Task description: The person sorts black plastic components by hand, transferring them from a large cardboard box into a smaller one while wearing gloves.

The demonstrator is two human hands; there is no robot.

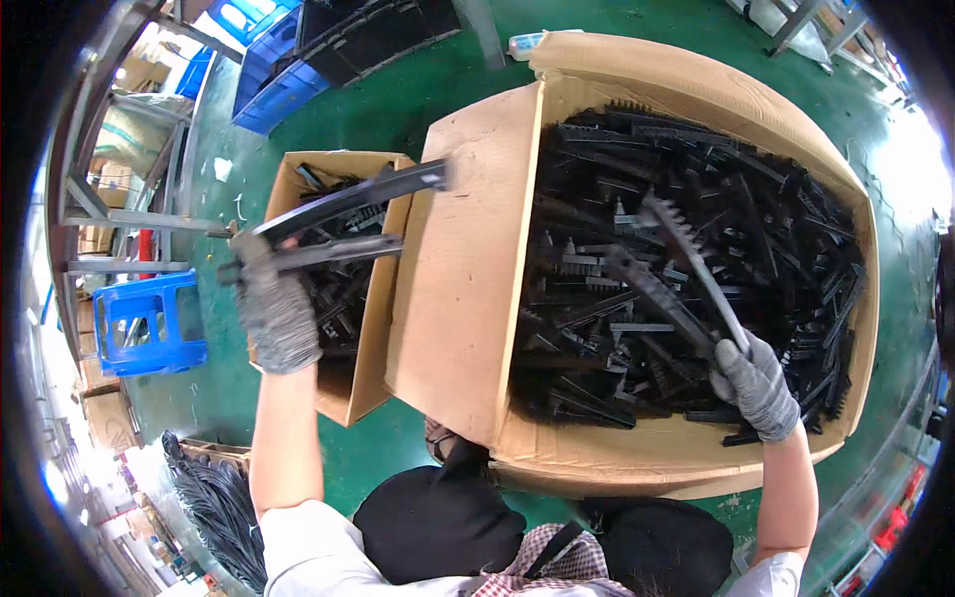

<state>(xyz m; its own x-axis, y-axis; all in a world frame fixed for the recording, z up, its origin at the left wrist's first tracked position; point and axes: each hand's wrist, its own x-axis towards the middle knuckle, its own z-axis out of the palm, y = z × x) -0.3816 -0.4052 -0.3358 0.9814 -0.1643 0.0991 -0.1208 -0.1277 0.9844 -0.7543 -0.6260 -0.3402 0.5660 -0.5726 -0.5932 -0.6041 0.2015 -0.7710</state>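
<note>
My left hand (276, 316), in a grey knit glove, is closed around two long black plastic strips (343, 204). They point to the right, over the small cardboard box (376, 363) and toward the large box's raised flap. My right hand (758, 390), gloved the same way, grips two more long black strips (686, 249), one with teeth along its edge. These reach up and left above the large cardboard box (617, 460). Many similar black strips (617, 338) lie jumbled inside it. The small box holds more black pieces (343, 289), partly hidden by my left hand and its strips.
The large box's open flap (463, 269) leans out between both boxes. To the left are a blue plastic stool (149, 323) and a metal rack (129, 219). Blue crates (279, 85) stand at the upper left. A bundle of black strands (214, 507) lies at the lower left.
</note>
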